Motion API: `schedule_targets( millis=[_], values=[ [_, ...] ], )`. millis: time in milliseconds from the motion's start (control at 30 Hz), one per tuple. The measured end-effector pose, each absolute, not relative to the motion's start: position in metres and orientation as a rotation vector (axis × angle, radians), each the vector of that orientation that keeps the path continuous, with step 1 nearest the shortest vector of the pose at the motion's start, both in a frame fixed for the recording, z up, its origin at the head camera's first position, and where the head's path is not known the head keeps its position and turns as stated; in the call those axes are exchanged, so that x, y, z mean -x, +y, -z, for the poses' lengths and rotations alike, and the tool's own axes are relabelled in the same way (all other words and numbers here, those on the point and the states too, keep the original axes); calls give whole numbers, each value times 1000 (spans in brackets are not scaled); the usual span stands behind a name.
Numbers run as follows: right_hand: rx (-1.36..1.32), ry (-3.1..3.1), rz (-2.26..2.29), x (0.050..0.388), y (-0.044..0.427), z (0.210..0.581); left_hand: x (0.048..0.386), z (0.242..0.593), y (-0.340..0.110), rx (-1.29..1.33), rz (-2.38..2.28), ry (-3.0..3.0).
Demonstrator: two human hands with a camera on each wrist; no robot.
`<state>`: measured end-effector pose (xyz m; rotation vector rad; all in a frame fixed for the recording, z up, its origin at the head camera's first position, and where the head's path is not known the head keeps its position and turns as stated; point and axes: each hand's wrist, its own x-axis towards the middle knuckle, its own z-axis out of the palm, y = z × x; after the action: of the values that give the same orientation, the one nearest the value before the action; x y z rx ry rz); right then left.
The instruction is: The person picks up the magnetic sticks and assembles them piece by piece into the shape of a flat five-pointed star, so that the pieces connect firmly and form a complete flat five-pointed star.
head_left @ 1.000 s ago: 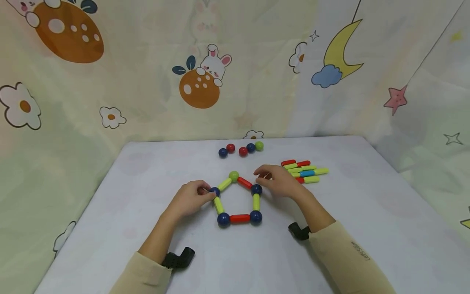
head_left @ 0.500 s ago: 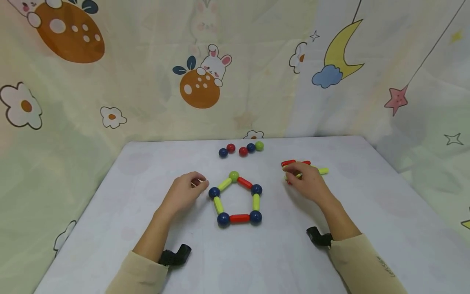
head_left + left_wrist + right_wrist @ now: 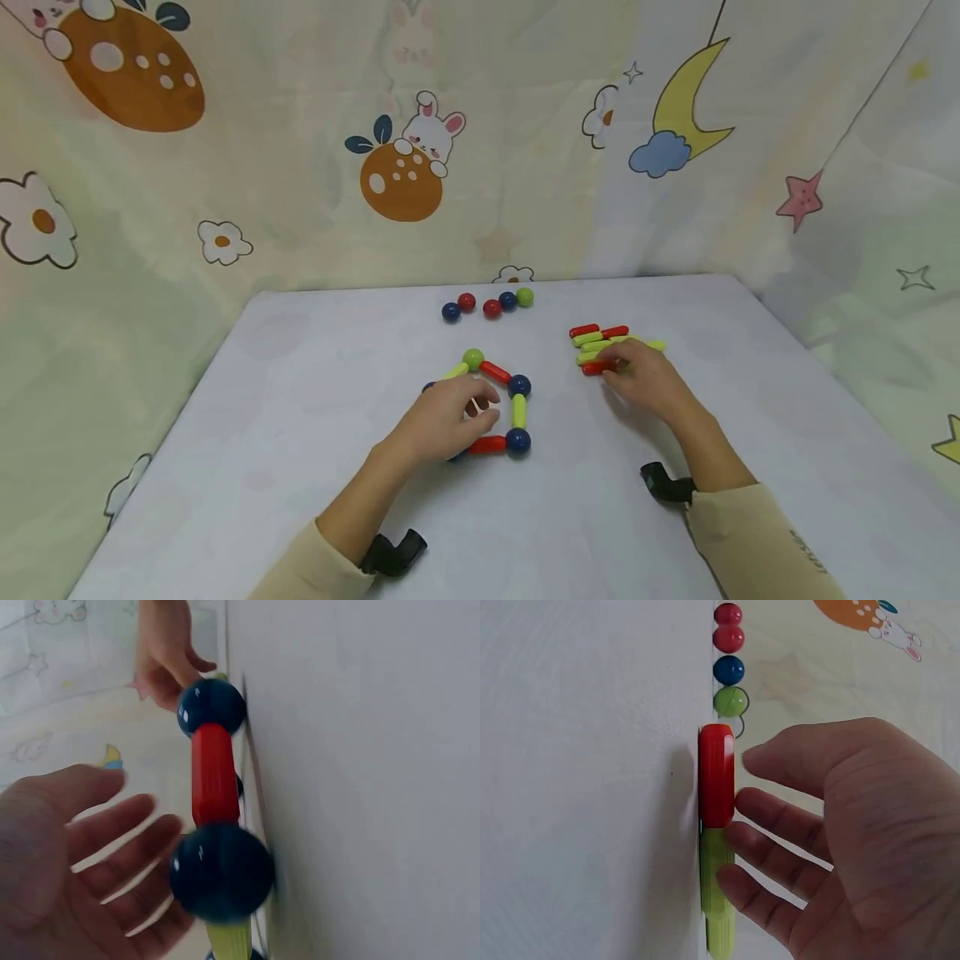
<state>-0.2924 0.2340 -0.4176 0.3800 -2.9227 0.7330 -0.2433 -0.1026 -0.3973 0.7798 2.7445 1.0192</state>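
Observation:
A pentagon of coloured rods and balls lies on the table, its near red rod joining two dark blue balls. Over its left part hovers my left hand, fingers relaxed and holding nothing; it hides the left blue balls partly. In the left wrist view, the left hand has spread fingers beside a blue ball. My right hand is at the rod pile, fingertips close to a red rod. From the right wrist, thumb and fingers stand apart beside that red rod and a yellow-green rod.
At the back of the table sit loose balls: a blue ball, a red ball, and a second group ending in a green ball. More rods lie beyond the right hand. A printed curtain hangs behind.
My right hand has gone from the pentagon's right side to the rod pile. The left hand let go of the left blue ball, drew back, then moved right over the pentagon.

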Motion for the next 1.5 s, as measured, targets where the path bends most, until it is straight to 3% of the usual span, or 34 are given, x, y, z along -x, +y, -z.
schedule_targets(
  millis=[467, 833, 1500],
  values=[
    [-342, -3061, -649, 297, 221, 418, 234, 411, -88, -808, -828, 2672],
    [-311, -3021, -193, 289, 218, 415, 232, 419, -79, -882, -825, 2693],
    [-313, -3027, -449, 281, 221, 422, 227, 424, -75, -846, -843, 2703]
  ],
)
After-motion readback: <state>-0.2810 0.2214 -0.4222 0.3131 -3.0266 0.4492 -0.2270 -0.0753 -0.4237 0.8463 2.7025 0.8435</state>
